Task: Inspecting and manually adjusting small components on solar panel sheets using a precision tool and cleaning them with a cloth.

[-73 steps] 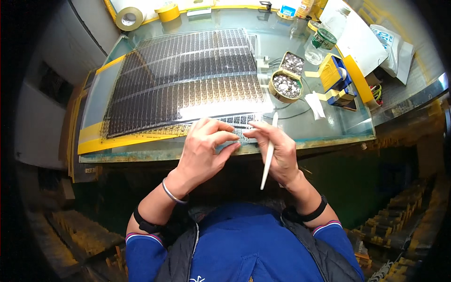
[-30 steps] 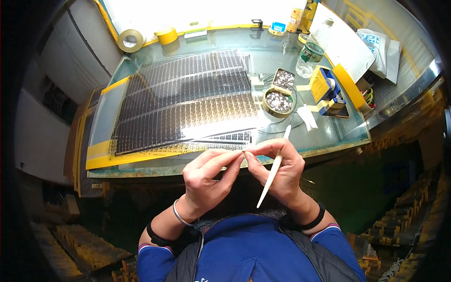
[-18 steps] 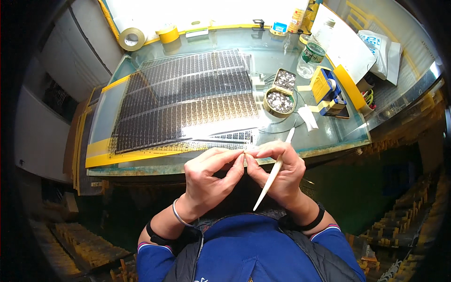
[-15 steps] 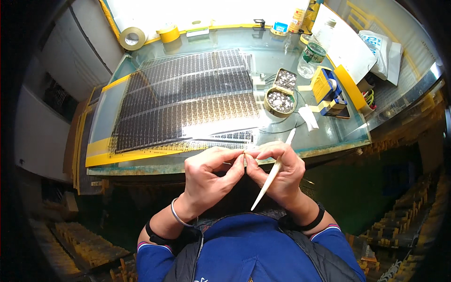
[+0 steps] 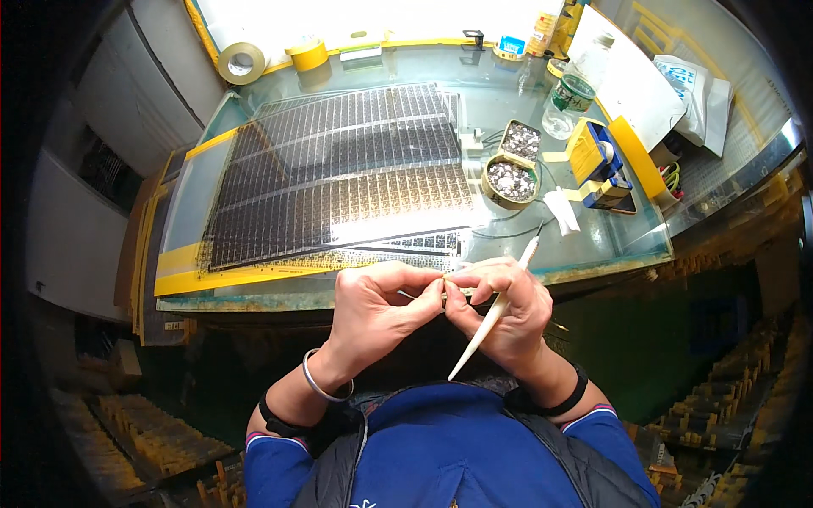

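My left hand (image 5: 373, 309) and my right hand (image 5: 500, 309) meet just in front of the table's near edge, fingertips pinched together on a small thin part (image 5: 446, 292) that is too small to make out. A long white pointed stick (image 5: 495, 313) lies across my right palm, tip up toward the table. Beyond the hands a large dark gridded panel (image 5: 339, 178) lies on the glass table (image 5: 593, 254), with a narrow gridded strip (image 5: 406, 247) at its near edge.
Two small bowls of tiny silvery parts (image 5: 510, 179) stand right of the panel. A plastic bottle (image 5: 574, 89), a blue and yellow box (image 5: 597, 161), tape rolls (image 5: 241, 61) and white sheets (image 5: 631, 80) sit at the back and right. Stacked racks (image 5: 127, 432) fill the floor.
My hands have drawn back from the panel's near edge toward my body and now pinch together in front of the table. The white stick has tilted with my right hand.
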### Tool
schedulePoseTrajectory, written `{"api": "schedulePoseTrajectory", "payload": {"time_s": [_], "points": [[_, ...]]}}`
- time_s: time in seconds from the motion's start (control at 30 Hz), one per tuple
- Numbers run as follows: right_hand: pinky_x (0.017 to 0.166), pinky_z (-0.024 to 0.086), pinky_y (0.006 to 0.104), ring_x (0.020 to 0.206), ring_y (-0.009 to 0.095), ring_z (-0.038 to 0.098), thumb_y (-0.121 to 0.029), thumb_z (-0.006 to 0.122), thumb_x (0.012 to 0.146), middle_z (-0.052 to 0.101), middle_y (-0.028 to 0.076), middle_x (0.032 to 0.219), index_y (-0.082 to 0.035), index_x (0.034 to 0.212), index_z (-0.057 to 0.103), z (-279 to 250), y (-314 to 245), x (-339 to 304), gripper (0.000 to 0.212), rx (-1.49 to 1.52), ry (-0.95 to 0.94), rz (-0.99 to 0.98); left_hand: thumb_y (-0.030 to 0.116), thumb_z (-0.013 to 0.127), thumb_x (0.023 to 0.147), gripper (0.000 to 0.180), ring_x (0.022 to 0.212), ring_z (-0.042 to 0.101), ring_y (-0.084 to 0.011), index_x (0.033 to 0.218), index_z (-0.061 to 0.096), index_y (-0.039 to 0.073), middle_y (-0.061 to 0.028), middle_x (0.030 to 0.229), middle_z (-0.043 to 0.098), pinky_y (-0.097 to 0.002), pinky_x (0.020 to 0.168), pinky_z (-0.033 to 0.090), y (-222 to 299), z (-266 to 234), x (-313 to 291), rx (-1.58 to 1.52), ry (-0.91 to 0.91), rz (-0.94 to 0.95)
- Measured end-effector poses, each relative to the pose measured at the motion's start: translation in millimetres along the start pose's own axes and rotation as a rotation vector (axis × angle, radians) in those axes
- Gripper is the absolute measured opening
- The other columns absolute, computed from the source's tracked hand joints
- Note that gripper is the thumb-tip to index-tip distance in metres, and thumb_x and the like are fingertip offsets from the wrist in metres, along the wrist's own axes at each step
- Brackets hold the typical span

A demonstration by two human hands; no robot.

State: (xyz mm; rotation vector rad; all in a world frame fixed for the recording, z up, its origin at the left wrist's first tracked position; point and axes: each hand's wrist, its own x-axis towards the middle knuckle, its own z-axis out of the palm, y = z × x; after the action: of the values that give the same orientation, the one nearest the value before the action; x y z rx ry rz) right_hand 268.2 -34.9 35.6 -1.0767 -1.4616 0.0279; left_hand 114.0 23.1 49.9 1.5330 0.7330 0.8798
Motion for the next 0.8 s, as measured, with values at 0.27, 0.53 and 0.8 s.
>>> {"api": "schedulePoseTrajectory", "payload": {"time_s": [0.27, 0.53, 0.8], "points": [[0.061, 0.052, 0.0315, 0.068, 0.023, 0.066, -0.001, 0.077, 0.064, 0.066, 0.008, 0.071, -0.009, 0.072, 0.051, -1.2, -0.6, 1.2, 0.028, -0.04, -0.035, -0.012, 0.006, 0.066, 0.081, 0.013, 0.068, 0.063, -0.0073, 0.091, 0.07, -0.002, -0.0073, 0.078, 0.069, -0.0204, 0.061, 0.053, 4.1, -3.7, 0.8, -0.011, -0.041, -0.061], [0.061, 0.053, 0.0328, 0.068, 0.024, 0.065, -0.002, 0.077, 0.063, 0.065, 0.008, 0.069, -0.009, 0.067, 0.046, 2.9, 2.3, -1.1, 0.032, -0.035, 0.009, -0.019, 0.004, 0.065, 0.083, 0.013, 0.069, 0.063, -0.0088, 0.092, 0.069, -0.004, -0.0083, 0.079, 0.069, -0.0211, 0.063, 0.053, 0.9, 0.9, -0.7, -0.056, -0.025, -0.043], [0.063, 0.054, 0.0339, 0.069, 0.025, 0.065, -0.001, 0.078, 0.063, 0.065, 0.01, 0.071, -0.009, 0.065, 0.043, 0.7, 3.6, -1.3, 0.036, 0.045, 0.021, 0.0, 0.004, 0.063, 0.085, 0.014, 0.07, 0.064, -0.0118, 0.093, 0.066, -0.008, -0.0131, 0.082, 0.068, -0.0234, 0.065, 0.056, 9.2, -2.9, 1.5, -0.225, -0.098, -0.155]]}}
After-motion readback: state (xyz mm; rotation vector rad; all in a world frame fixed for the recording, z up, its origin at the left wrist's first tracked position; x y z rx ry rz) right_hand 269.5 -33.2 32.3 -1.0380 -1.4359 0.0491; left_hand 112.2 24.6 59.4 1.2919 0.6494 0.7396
